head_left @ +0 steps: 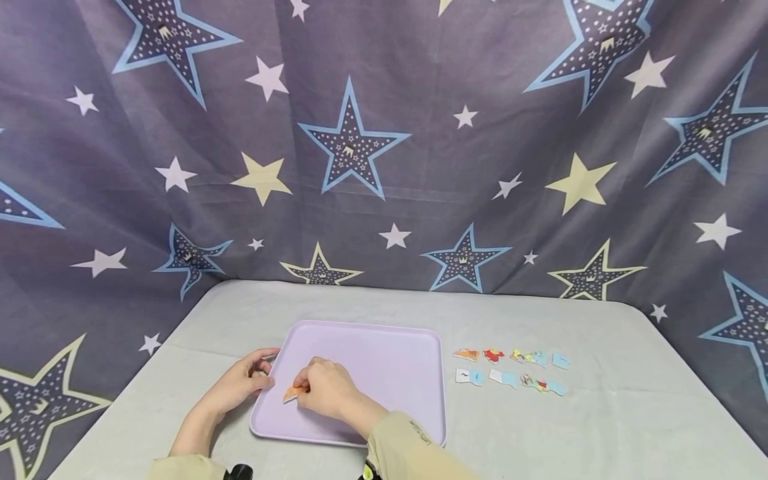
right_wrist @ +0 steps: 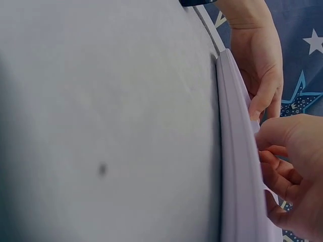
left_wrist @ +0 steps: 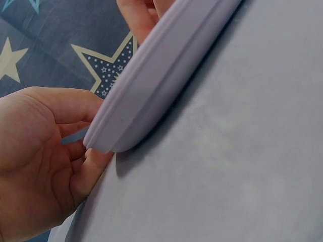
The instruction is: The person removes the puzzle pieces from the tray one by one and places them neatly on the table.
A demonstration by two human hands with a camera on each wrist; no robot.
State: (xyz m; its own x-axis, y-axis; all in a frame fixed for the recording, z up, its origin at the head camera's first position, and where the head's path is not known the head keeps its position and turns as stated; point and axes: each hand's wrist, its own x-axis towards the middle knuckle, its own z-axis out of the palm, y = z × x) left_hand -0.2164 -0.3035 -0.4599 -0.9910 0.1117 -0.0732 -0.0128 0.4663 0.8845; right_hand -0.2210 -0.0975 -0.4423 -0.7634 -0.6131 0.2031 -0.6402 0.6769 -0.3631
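Note:
A light purple tray (head_left: 396,380) lies on the table, and my right hand (head_left: 329,388) is over its left half. Thumb and fingers of that hand pinch a small orange puzzle piece (head_left: 292,394) with a pale edge, low over the tray. My left hand (head_left: 237,383) holds the tray's left rim, its fingertips right at the edge; the left wrist view shows this hand (left_wrist: 40,156) against the tray's side (left_wrist: 151,85). In the right wrist view the tray's wall hides the puzzle piece.
Right of the tray, small puzzle pieces lie in two rows: an orange piece (head_left: 466,355), a red piece (head_left: 494,356), a light blue piece (head_left: 561,361) and several others. The grey-white table (head_left: 600,433) ends at a dark star-patterned curtain (head_left: 420,200).

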